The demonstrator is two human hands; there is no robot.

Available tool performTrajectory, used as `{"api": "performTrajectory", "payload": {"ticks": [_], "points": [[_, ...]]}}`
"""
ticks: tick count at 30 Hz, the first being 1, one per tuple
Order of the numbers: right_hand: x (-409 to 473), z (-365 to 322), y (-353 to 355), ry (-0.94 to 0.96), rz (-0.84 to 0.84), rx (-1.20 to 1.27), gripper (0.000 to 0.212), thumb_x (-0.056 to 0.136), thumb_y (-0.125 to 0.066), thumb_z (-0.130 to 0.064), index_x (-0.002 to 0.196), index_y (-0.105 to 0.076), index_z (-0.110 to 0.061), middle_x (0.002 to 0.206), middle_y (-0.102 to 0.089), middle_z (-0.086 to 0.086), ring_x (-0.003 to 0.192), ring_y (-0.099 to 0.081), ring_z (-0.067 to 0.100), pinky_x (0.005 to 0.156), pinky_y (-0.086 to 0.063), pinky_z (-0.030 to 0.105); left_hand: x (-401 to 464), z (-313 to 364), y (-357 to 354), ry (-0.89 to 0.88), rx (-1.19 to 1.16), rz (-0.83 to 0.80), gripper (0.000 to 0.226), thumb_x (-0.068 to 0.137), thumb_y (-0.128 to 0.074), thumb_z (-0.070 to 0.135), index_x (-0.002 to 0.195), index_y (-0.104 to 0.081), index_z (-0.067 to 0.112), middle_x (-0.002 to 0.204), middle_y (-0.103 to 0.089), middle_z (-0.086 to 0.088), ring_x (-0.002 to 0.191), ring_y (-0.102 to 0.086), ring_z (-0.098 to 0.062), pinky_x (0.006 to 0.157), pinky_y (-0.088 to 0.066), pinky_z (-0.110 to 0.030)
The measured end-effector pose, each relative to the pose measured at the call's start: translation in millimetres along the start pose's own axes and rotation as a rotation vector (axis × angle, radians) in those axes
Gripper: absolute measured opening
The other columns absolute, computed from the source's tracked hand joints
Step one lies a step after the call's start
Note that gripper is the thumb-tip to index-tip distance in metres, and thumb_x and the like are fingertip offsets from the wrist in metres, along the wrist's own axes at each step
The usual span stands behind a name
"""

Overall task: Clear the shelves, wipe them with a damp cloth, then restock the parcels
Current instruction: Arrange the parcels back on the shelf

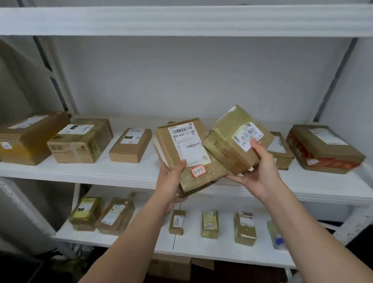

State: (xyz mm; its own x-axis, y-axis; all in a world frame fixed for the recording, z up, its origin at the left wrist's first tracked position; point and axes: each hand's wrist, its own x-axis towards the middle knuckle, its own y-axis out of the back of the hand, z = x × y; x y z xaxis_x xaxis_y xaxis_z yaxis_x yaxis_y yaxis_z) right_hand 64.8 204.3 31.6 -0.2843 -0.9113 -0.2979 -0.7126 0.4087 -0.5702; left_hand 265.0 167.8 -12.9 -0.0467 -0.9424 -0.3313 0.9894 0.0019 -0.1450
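My left hand (172,179) grips a flat brown parcel (188,152) with a white label and a red-edged tag, tilted up above the front of the middle shelf (93,173). Just right of it, my right hand (260,173) holds a taped, boxy parcel (235,141) from below, thumb on its white label. The two parcels touch each other. Three brown parcels (82,141) lie on the shelf to the left, and two more (323,148) lie at the right. No cloth is in sight.
The lower shelf (197,248) carries several small parcels (209,223). An upper shelf (187,20) spans the top of the view. White uprights stand at both sides (358,224). Cardboard boxes (170,268) sit on the dark floor below.
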Motion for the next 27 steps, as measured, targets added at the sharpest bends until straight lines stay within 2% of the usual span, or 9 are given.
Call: {"api": "performTrajectory", "payload": {"ticks": [7, 11, 13, 16, 17, 18, 20, 25, 27], "points": [[52.1, -41.3, 50.7, -0.010, 0.155, 0.089, 0.042, 0.085, -0.067, -0.045, 0.121, -0.060, -0.025, 0.120, -0.064, 0.013, 0.108, -0.060, 0.039, 0.083, -0.050, 0.068, 53.0, 9.0, -71.0, 0.064, 0.132, -0.108, 0.049, 0.087, -0.060, 0.051, 0.129, -0.044, 0.032, 0.124, -0.061, 0.001, 0.107, -0.059, -0.027, 0.084, -0.053, -0.055], [82.3, -66.5, 67.5, -0.003, 0.264, -0.018, 0.046, 0.081, -0.068, -0.048, 0.121, -0.059, -0.026, 0.118, -0.064, 0.011, 0.106, -0.061, 0.035, 0.084, -0.052, 0.062, 92.7, 15.9, -105.7, 0.118, 0.163, -0.146, 0.056, 0.088, -0.059, 0.051, 0.136, -0.039, 0.030, 0.132, -0.057, 0.002, 0.115, -0.056, -0.028, 0.084, -0.049, -0.048], [96.1, -78.0, 71.6, 0.016, 0.316, -0.077, 0.044, 0.080, -0.071, -0.047, 0.118, -0.060, -0.027, 0.115, -0.066, 0.008, 0.106, -0.062, 0.032, 0.087, -0.053, 0.059, 111.9, 21.0, -119.7, 0.139, 0.152, -0.155, 0.054, 0.090, -0.057, 0.048, 0.137, -0.040, 0.027, 0.131, -0.058, 0.000, 0.108, -0.059, -0.025, 0.077, -0.047, -0.038], [113.3, -87.8, 72.5, 0.035, 0.359, -0.139, 0.033, 0.084, -0.068, -0.045, 0.111, -0.061, -0.027, 0.111, -0.067, 0.004, 0.104, -0.062, 0.027, 0.091, -0.051, 0.054, 137.3, 27.3, -130.9, 0.124, 0.184, -0.129, 0.043, 0.094, -0.054, 0.042, 0.130, -0.046, 0.020, 0.124, -0.061, -0.002, 0.085, -0.060, -0.016, 0.058, -0.048, -0.029], [118.7, -89.4, 72.0, 0.042, 0.372, -0.157, 0.033, 0.084, -0.067, -0.045, 0.111, -0.061, -0.028, 0.110, -0.067, 0.003, 0.101, -0.062, 0.025, 0.091, -0.051, 0.052, 146.9, 28.4, -132.3, 0.098, 0.209, -0.113, 0.045, 0.093, -0.055, 0.044, 0.129, -0.048, 0.018, 0.124, -0.062, -0.002, 0.089, -0.062, -0.019, 0.063, -0.053, -0.033], [123.0, -90.5, 70.7, 0.050, 0.381, -0.175, 0.032, 0.084, -0.066, -0.044, 0.111, -0.062, -0.028, 0.108, -0.067, 0.002, 0.099, -0.062, 0.024, 0.089, -0.051, 0.050, 155.8, 29.3, -133.5, 0.070, 0.245, -0.097, 0.049, 0.091, -0.055, 0.047, 0.129, -0.050, 0.015, 0.123, -0.063, -0.004, 0.097, -0.063, -0.024, 0.077, -0.055, -0.041], [131.6, -92.5, 68.8, 0.062, 0.386, -0.196, 0.022, 0.085, -0.064, -0.042, 0.104, -0.063, -0.030, 0.101, -0.068, 0.001, 0.092, -0.063, 0.022, 0.089, -0.051, 0.046, 175.4, 27.0, -133.3, 0.036, 0.319, -0.029, 0.054, 0.091, -0.051, 0.050, 0.127, -0.054, 0.009, 0.120, -0.064, -0.010, 0.105, -0.062, -0.032, 0.093, -0.050, -0.046], [151.6, -99.8, 67.4, 0.094, 0.359, -0.221, 0.017, 0.085, -0.061, -0.040, 0.096, -0.066, -0.029, 0.089, -0.071, -0.003, 0.086, -0.065, 0.018, 0.076, -0.052, 0.035, 195.0, 28.6, -130.4, 0.015, 0.413, 0.099, 0.046, 0.100, -0.040, 0.035, 0.129, -0.049, 0.001, 0.113, -0.057, -0.015, 0.104, -0.057, -0.038, 0.092, -0.049, -0.049], [161.2, -103.5, 65.3, 0.098, 0.351, -0.203, 0.020, 0.084, -0.064, -0.041, 0.099, -0.067, -0.027, 0.092, -0.072, -0.002, 0.089, -0.066, 0.018, 0.080, -0.055, 0.038, 199.8, 27.8, -127.1, 0.014, 0.453, 0.117, 0.043, 0.102, -0.038, 0.030, 0.128, -0.050, -0.001, 0.118, -0.058, -0.021, 0.110, -0.057, -0.040, 0.091, -0.050, -0.042]]}}
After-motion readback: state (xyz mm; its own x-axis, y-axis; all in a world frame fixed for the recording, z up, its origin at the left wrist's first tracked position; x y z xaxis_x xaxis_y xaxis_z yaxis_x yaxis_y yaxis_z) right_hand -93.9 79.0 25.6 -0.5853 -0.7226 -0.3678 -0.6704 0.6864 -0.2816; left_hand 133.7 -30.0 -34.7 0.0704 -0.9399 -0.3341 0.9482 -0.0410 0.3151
